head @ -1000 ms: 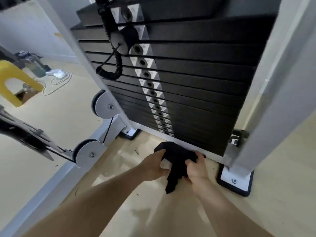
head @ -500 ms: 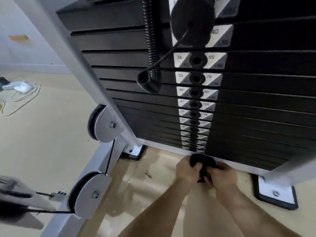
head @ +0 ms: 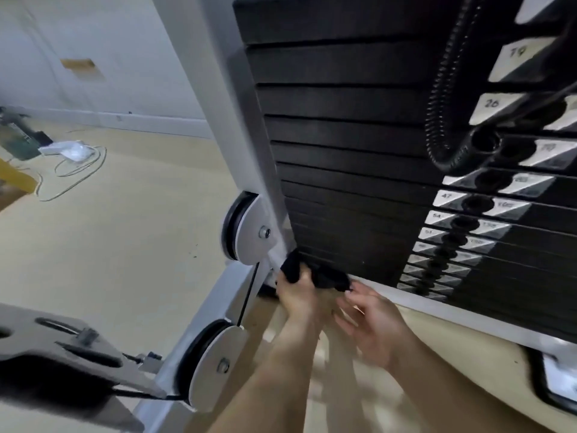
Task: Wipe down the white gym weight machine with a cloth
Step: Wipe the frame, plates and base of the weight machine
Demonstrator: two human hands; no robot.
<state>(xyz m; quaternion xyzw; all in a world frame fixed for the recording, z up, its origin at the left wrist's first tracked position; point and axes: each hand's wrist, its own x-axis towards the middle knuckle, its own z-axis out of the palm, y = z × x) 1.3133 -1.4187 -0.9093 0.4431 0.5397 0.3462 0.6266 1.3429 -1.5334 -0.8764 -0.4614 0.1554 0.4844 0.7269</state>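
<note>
Lower left corner of a weight machine. The white frame (head: 224, 120) encloses a stack of black weight plates (head: 343, 151), each with numbered labels beside a pin hole. A black coiled cord (head: 443, 104) hangs in front of the upper plates. The left hand (head: 296, 296) grasps a black cloth (head: 293, 270), fingers curled round it, and holds it at the foot of the frame's upright, beside the lowest plates. The right hand (head: 374, 320) is just beside the cloth's other end, fingers spread and relaxed; contact with the cloth cannot be told. An upper pulley (head: 246, 232) and a lower pulley (head: 215, 364) sit left of the upright, linked by a black cable (head: 248, 295). The floor (head: 125, 245) is pale beige, and a loose wire (head: 78, 173) lies on it near the white wall (head: 109, 42).
</note>
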